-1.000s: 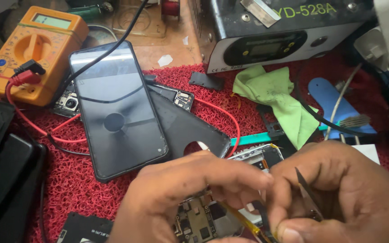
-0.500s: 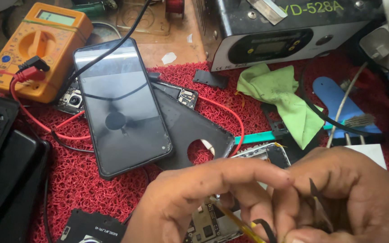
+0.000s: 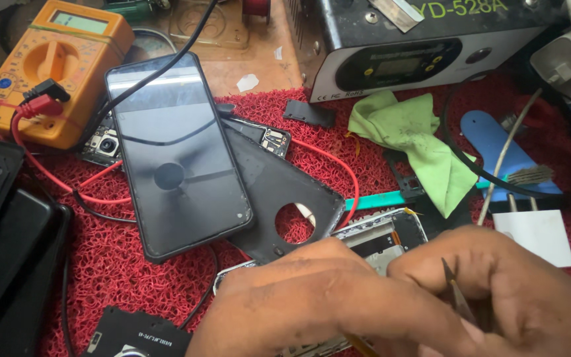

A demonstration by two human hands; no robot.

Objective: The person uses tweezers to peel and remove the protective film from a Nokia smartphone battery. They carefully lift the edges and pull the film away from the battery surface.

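The fingers [image 3: 424, 311] of both hands crowd together at the bottom edge of the view, over an opened phone frame [image 3: 381, 239] that lies on the red mat [image 3: 120, 277]. The right hand [image 3: 523, 297] is curled, its fingers pinched on a pair of thin metal tweezers [image 3: 454, 294] whose pointed tips stick up between the knuckles. The left hand [image 3: 325, 307] lies across the lower half of the frame with its fingers pressed close against those of the right; whether it grips anything I cannot tell, since the frame's lower part is hidden beneath it.

Just beyond the hands, a black back cover [image 3: 285, 192] with a round hole rests flat, and a dark phone [image 3: 176, 155] lies screen-up partly over it. A red wire [image 3: 338, 165] loops past the cover. To the right sit a white card [image 3: 542, 235], a crumpled green cloth [image 3: 418, 142] and a blue plastic piece [image 3: 490, 142].

Further back on the tabletop, an orange multimeter [image 3: 54, 66] stands at the left with its red plug [image 3: 38, 106] seated, and a grey bench unit [image 3: 424, 46] with a dark display fills the far right.
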